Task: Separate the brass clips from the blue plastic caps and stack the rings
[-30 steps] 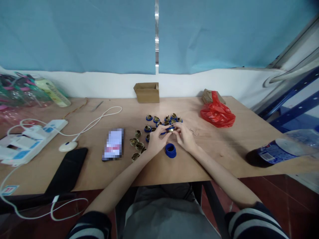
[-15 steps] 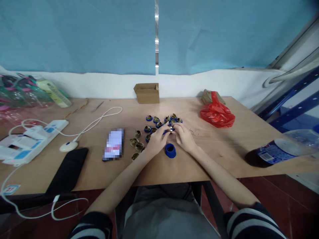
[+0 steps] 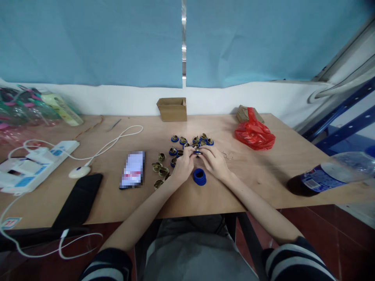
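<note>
Blue rings (image 3: 199, 177) stand stacked; just beyond, fingers of left hand (image 3: 184, 167) and right hand (image 3: 216, 164) pinch one gold-coloured cap (image 3: 198, 152) between them. Blue-rimmed caps (image 3: 172, 151) lie close behind, partly hidden by the hands; plain caps (image 3: 157, 167) lie left, then a phone (image 3: 132, 169). Red bag (image 3: 254, 134) and bottle (image 3: 312, 180) sit well apart, right. Worktop (image 3: 263, 166): light wood. Blue sheets (image 3: 88, 43) cover white wall (image 3: 216, 99).

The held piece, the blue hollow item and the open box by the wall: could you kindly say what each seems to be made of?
Held piece: probably brass-coloured metal, from its shiny gold band; its blue part is too small to judge. Blue hollow item: perhaps rubber or plastic, given its even, dull surface. Open box: likely cardboard, matte brown with thin open edges.
</note>
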{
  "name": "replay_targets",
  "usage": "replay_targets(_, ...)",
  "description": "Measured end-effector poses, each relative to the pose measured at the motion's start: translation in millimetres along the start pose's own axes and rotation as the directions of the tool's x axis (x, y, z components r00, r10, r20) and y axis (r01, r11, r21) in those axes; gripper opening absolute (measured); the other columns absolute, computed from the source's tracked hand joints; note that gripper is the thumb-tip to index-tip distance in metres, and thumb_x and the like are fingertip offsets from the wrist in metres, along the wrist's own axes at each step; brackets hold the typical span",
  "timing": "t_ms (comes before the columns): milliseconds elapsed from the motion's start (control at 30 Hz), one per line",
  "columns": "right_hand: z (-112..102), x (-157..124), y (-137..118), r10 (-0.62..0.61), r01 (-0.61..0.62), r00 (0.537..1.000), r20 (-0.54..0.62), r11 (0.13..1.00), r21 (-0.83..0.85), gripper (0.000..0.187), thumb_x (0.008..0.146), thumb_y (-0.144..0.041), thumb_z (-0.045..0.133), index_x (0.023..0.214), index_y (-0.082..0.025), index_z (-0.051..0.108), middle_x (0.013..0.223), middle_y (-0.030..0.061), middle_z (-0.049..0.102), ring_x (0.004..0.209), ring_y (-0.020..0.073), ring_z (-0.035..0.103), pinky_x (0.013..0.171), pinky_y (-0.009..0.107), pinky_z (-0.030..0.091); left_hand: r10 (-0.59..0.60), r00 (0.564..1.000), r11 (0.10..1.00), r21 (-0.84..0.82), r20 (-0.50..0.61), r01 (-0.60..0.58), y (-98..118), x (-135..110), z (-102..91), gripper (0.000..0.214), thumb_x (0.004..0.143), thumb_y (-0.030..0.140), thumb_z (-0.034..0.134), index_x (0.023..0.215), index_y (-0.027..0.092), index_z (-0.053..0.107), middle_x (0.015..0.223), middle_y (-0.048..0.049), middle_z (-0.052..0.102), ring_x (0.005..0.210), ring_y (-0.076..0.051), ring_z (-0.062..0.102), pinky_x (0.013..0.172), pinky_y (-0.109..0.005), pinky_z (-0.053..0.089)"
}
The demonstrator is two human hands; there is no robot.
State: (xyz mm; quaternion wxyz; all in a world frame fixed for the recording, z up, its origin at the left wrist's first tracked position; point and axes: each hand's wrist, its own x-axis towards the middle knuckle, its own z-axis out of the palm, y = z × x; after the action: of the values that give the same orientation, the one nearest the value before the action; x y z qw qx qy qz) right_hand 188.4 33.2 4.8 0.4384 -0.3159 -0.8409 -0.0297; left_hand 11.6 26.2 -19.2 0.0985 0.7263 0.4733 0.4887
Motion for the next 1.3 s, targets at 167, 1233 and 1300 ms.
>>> replay_targets(167,1.2,0.4,1.8,0.084,-0.084,0.996,0.031,0.996,0.013,0.027,0.103,-0.034,0.054,0.126,-0.021,0.057,0.122,0.0159,0.066,0.117,0.0301,0.065,0.099,0.049,0.056,-0.011,1.0,0.999,-0.03,-0.028,0.01,-1.1,1.8,0.5,0.024,0.094,0.01,0.058,0.108,0.024,0.045,0.1,-0.0054,0.079,0.094,-0.022,0.079,0.07,-0.027,0.059)
replay_targets(1233,2.0,5.2,5.4,0.409,-0.503,0.862,0.299,0.612,0.611,0.028,0.087,-0.042,0.071,0.093,-0.024,0.05,0.091,0.0013,0.059,0.079,0.0169,0.06,0.074,0.032,0.054,0.144,0.989,0.988,-0.047,-0.019,-0.145,-3.7,2.9,-5.3,0.015,0.093,0.015,0.059,0.104,0.022,0.052,0.08,0.0002,0.073,0.072,-0.015,0.074,0.066,-0.023,0.056)
replay_targets(1300,-0.1,7.6,7.9,0.445,-0.571,0.81,0.383,0.445,0.69,0.033,0.083,-0.048,0.076,0.095,-0.024,0.057,0.096,0.0018,0.063,0.083,0.0174,0.064,0.079,0.033,0.056,0.089,0.996,0.992,-0.09,-0.018,-0.091,-1.1,5.6,-7.2,0.012,0.094,0.018,0.059,0.104,0.023,0.053,0.081,0.0002,0.073,0.073,-0.015,0.074,0.067,-0.023,0.056)
